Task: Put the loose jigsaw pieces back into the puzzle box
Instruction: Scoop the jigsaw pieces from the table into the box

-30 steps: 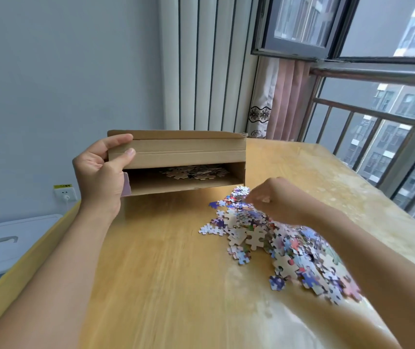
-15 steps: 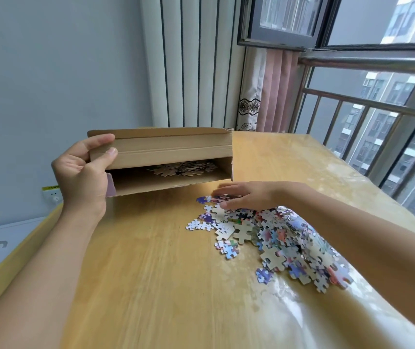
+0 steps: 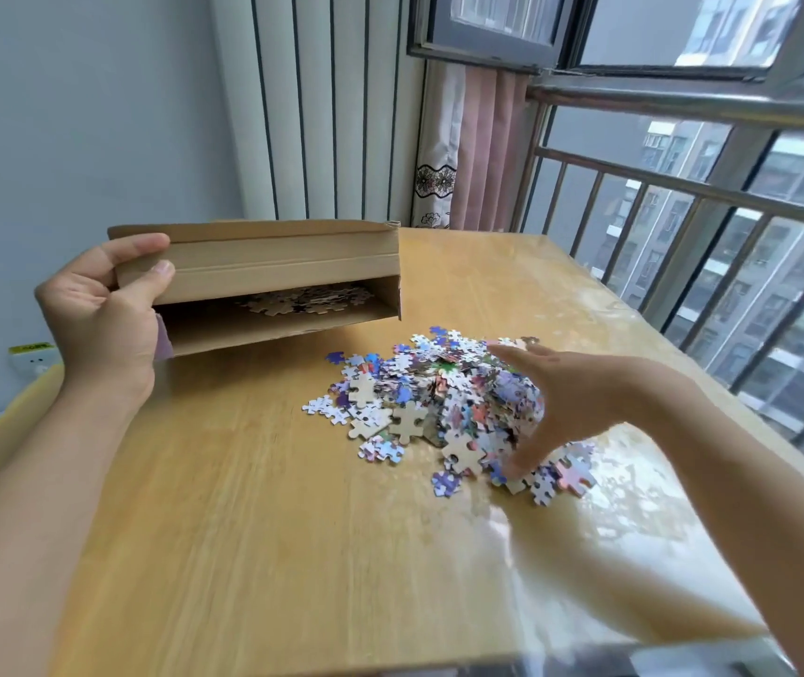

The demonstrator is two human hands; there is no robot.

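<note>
A brown cardboard puzzle box (image 3: 282,266) lies on its side at the far left of the wooden table (image 3: 253,539), its open mouth facing me, with several pieces (image 3: 302,301) inside. My left hand (image 3: 102,324) grips the box's left end, thumb on the front flap. A heap of loose, colourful jigsaw pieces (image 3: 419,408) lies to the right of the box. My right hand (image 3: 561,408) is cupped against the right side of the heap, fingers spread, thumb down on the near pieces.
The table's right edge runs along a window with a metal railing (image 3: 683,188). A pink curtain (image 3: 483,149) and a white ribbed panel (image 3: 321,105) stand behind the table. A wall socket (image 3: 31,356) sits low on the left wall.
My right hand has drawn back from the far edge of the heap to its right side and curled around the pieces, bunching them. My left hand and the box stay in place.
</note>
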